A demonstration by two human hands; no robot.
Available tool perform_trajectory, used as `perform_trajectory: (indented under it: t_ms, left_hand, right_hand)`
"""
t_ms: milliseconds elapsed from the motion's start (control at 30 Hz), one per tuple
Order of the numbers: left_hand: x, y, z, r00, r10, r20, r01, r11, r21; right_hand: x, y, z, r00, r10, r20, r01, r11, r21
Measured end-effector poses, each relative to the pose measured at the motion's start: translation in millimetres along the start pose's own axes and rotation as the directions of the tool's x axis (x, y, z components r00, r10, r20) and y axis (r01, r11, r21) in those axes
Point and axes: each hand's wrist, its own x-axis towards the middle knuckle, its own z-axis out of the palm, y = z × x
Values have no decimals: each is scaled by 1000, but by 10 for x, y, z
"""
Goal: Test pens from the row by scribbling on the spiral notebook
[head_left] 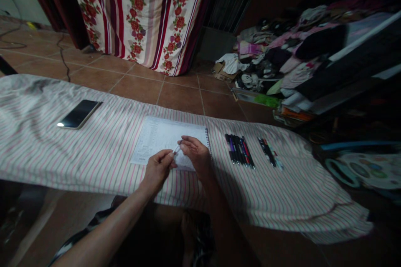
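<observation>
Above the spiral notebook (pixel 163 131), my left hand (pixel 160 166) pinches the lower end of a slim, pale pen (pixel 177 148) between thumb and fingertips. My right hand (pixel 196 153) is closed at the pen's upper end, with its fingers bent loosely and partly hiding the tip. The notebook lies open on the striped cloth, its wire binding on the right and faint printing or writing on the page. To the right of my hands is a row of several dark pens (pixel 239 151). A smaller group of pens (pixel 270 153) lies farther right.
A dark-screened phone (pixel 79 114) rests on the left of the striped cloth (pixel 112 142). Beyond the covered surface are a tiled floor (pixel 181 94) and a flowered curtain (pixel 138 12). Piled clothes (pixel 272 54) fill the back right, and a blue-rimmed object (pixel 369 169) stands at right.
</observation>
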Motion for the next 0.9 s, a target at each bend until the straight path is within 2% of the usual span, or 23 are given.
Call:
perform_trajectory:
  t_ms: [233,433,600,767,900]
  left_hand:
    - [29,-10,-16,999,-17,31,19,998,-62]
    - [93,-38,-40,1000,-7,1,7,996,-91]
    - [122,-22,-40,999,0,-34,-4,994,-110]
    - [109,53,-37,998,3,-57,-9,994,-112]
    - [110,78,-53,998,2,-60,-8,995,-101]
  right_hand:
    - [11,-21,-25,997,43,-59,-48,995,-83]
    - [103,93,-125,964,53,-261,-88,988,-123]
    - [171,191,-237,953,-47,-299,-31,967,-253]
    - [167,176,-344,954,-108,-278,-53,856,-514]
    - [133,184,-355,969,-168,-182,-34,636,-771]
